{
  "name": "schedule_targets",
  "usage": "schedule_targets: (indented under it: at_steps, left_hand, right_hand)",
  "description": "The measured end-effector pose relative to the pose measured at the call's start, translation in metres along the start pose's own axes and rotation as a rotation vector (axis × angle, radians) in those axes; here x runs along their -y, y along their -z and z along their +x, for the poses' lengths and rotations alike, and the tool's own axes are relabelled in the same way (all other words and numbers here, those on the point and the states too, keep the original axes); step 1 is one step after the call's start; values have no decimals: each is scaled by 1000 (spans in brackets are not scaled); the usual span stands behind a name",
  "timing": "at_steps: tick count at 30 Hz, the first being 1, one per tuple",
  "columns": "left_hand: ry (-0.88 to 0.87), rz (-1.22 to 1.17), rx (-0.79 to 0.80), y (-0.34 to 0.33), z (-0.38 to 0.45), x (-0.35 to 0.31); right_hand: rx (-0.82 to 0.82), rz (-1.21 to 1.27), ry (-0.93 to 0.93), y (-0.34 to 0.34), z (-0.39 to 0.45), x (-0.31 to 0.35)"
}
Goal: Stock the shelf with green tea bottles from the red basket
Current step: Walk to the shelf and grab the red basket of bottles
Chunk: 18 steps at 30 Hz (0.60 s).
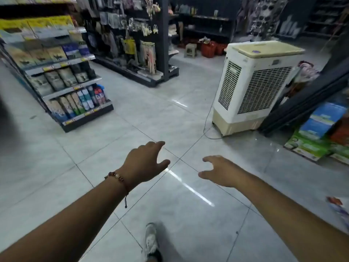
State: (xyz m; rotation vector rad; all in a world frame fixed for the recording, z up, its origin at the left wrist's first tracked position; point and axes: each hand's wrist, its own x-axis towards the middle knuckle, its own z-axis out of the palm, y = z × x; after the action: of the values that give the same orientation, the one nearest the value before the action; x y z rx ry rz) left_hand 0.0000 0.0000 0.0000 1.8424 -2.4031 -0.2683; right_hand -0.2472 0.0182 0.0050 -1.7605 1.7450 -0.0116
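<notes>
Hands out over a shop floor, holding nothing.
Left hand (145, 163), with a beaded bracelet (118, 177) at the wrist, and right hand (221, 172) both reach forward above the grey floor tiles (132, 114), fingers loosely spread and empty. Red baskets (208, 49) stand far off on the floor, left of a white air cooler (253, 86); no bottles can be made out. Stocked shelf (62, 72) stands far left.

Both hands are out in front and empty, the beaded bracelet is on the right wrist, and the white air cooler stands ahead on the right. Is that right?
Not quite. In the head view the beaded bracelet is on the left wrist, not the right. The rest holds: the left hand and right hand are out in front and empty, and the white air cooler stands ahead on the right.
</notes>
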Motion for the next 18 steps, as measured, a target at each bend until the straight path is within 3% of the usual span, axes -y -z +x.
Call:
schedule_targets:
  at_steps: [7, 12, 18]
  left_hand:
    - [6, -13, 99, -45, 137, 57]
    - [7, -22, 173, -32, 241, 107]
    - [-32, -5, 151, -5, 342, 134]
  right_hand:
    - [60, 38, -98, 17, 147, 2]
    - [74, 108, -135, 50, 250, 30]
    - [15, 131, -97, 104, 340, 49]
